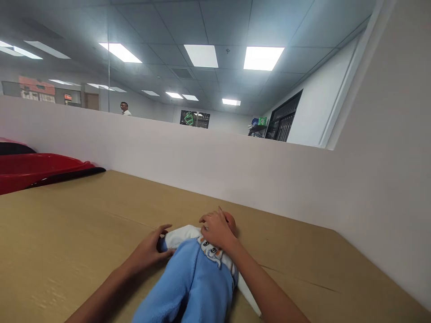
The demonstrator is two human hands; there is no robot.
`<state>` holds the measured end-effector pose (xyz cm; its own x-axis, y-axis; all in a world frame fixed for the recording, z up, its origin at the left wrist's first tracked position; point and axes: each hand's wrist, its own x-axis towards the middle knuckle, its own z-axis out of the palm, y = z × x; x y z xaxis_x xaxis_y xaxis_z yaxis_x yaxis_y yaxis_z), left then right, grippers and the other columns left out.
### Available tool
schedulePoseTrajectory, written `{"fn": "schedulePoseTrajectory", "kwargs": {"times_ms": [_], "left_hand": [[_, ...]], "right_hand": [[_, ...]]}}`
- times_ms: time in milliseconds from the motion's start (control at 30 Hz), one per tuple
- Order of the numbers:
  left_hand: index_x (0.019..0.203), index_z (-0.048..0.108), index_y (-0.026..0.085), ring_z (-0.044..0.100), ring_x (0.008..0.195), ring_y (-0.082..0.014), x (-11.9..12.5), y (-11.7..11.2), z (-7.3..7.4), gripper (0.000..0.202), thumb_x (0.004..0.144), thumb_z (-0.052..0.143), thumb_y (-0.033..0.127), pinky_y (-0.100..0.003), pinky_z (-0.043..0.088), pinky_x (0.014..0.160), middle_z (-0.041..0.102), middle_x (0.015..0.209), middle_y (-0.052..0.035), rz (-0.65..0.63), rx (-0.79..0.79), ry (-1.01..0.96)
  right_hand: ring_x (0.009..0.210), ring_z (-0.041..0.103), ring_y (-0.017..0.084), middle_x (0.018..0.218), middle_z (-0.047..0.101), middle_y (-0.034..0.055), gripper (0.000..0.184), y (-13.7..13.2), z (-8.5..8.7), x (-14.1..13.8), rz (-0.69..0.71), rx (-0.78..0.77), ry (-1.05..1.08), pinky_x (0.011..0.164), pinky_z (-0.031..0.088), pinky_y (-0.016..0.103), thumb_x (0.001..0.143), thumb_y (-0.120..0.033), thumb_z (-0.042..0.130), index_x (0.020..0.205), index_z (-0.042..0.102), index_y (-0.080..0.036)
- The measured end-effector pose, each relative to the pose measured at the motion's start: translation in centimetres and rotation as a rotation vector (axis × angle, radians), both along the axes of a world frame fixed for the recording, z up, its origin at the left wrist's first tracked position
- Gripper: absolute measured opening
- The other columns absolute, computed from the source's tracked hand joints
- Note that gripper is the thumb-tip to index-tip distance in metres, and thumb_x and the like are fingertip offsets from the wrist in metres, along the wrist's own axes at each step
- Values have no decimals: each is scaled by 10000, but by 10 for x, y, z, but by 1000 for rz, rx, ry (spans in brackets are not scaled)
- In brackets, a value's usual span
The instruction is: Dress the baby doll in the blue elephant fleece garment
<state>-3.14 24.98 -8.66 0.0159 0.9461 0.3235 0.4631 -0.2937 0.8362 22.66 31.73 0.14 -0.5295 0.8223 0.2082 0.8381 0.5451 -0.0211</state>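
Note:
A doll point(205, 280) lies on its back on the table, its head away from me. It wears blue fleece trousers and a white top with a cartoon face patch point(210, 251) on the chest. Around the blue cuff of the sleeve on the left curves my left hand point(151, 249), thumb and fingers apart. My right hand point(217, 228) rests over the doll's neck and upper chest, fingers spread, one of them raised. It covers much of the head point(230, 220). The other white sleeve point(248, 294) sticks out under my right forearm.
The tan table point(84, 224) meets a low white wall point(202, 157) topped by glass. A red plastic basin point(43, 166) stands at the far left with a dark edge beside it. Beyond the glass, a person point(125, 109) is in the room, and a shelf point(257, 128) holds goods.

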Motion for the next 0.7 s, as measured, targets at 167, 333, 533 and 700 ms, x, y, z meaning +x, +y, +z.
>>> {"fn": "schedulePoseTrajectory", "kwargs": {"times_ms": [167, 333, 533, 700], "left_hand": [[1180, 771, 243, 672, 1171, -351, -9, -4, 4, 405, 850, 715, 470, -409, 499, 985, 772, 1217, -122, -49, 36, 318], [1053, 781, 234, 686, 1023, -313, -17, -7, 15, 344, 787, 684, 429, -343, 501, 862, 779, 1047, -98, -28, -16, 414], [1069, 771, 194, 678, 1001, -333, -21, -8, 17, 380, 825, 648, 457, -402, 510, 866, 764, 1038, -127, -71, -16, 544], [1337, 701, 215, 588, 1331, -389, -21, 8, 14, 585, 989, 461, 621, -561, 416, 1166, 684, 1419, -158, -105, 7, 540]], "right_hand": [[1234, 704, 296, 1169, 816, 144, 319, -5, -9, -9, 45, -70, -92, 1317, 167, 584, 944, -224, 563, 1156, 799, -187], [1242, 699, 375, 1079, 800, 270, 271, 5, -18, -19, 37, -59, -154, 1319, 116, 622, 915, -153, 585, 993, 830, -70], [1253, 687, 274, 1183, 810, 136, 257, -1, -18, -4, 60, -24, 111, 1336, 174, 530, 976, -199, 575, 1094, 800, -157], [1310, 621, 207, 1354, 724, 76, 313, -32, -13, 44, -42, 76, 410, 1188, 444, 381, 1074, -305, 461, 1286, 674, -218]]}}
